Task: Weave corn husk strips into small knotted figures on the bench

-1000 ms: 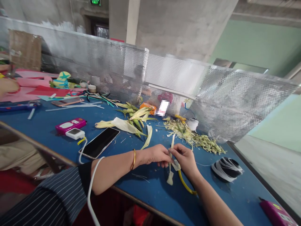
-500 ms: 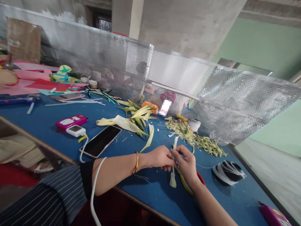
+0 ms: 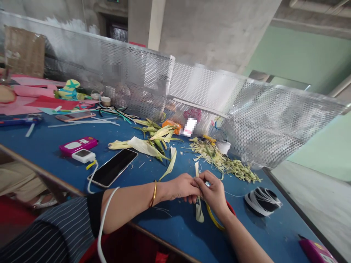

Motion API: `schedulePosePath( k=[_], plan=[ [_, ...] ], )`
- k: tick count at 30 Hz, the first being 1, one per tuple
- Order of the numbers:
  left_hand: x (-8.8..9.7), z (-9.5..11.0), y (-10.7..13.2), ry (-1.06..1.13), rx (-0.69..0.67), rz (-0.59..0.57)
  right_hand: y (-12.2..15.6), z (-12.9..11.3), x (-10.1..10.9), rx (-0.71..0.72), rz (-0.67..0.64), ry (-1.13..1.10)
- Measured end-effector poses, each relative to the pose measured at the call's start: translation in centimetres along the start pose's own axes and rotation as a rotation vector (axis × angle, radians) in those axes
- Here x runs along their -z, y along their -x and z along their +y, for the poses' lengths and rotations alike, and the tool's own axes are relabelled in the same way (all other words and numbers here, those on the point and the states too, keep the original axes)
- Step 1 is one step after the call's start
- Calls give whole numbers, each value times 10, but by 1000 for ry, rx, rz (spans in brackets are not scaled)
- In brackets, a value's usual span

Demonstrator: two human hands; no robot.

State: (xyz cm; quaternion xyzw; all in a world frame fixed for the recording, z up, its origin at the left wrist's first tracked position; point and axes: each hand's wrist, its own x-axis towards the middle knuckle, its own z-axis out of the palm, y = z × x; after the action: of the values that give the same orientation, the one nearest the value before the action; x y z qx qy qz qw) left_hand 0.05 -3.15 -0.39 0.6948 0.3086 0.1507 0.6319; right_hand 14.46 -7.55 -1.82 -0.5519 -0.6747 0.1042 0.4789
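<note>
My left hand (image 3: pixel 185 187) and my right hand (image 3: pixel 211 190) meet over the blue table, fingers closed on one narrow strip of pale corn husk (image 3: pixel 199 214). One end of the strip sticks up above my fingers; the wider end hangs below them. The fingertips overlap, so the middle of the strip is hidden. Under my right wrist lies a yellow and red ring (image 3: pixel 214 218), partly covered. A thin white thread runs from near my right hand toward a black spool wound with white line (image 3: pixel 262 201). A single husk leaf (image 3: pixel 170 164) lies beyond my left hand.
Corn husks (image 3: pixel 145 146) and a heap of husk scraps (image 3: pixel 225 159) lie toward the perforated metal screen (image 3: pixel 203 84). At left are a black-screened phone (image 3: pixel 113 168), a magenta device (image 3: pixel 79 146) and a glue gun (image 3: pixel 20 119). A white cable (image 3: pixel 102 223) crosses my left forearm.
The whole view has shifted slightly, moving the table items a little left in the picture. My hands stay together on the husk strip, with the fingers slightly repositioned.
</note>
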Motion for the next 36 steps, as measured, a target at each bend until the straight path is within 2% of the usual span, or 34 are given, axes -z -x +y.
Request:
schedulePosePath(
  k=[8, 18, 23, 29, 33, 36],
  plan=[
    [2, -8, -4, 42, 4, -3, -4, 5, 5, 55, 6, 29],
    [5, -4, -5, -2, -6, -124, -1, 2, 4, 26, 2, -31],
    [3, 5, 0, 40, 49, -48, -5, 3, 7, -30, 31, -72],
    [7, 3, -4, 98, 71, -76, -6, 10, 8, -204, 16, -230],
    [15, 5, -5, 213, 76, 0, -11, 9, 17, -222, -62, -266],
    [24, 8, -6, 285, 47, 65, -13, 5, 23, -223, -192, -274]
  ],
)
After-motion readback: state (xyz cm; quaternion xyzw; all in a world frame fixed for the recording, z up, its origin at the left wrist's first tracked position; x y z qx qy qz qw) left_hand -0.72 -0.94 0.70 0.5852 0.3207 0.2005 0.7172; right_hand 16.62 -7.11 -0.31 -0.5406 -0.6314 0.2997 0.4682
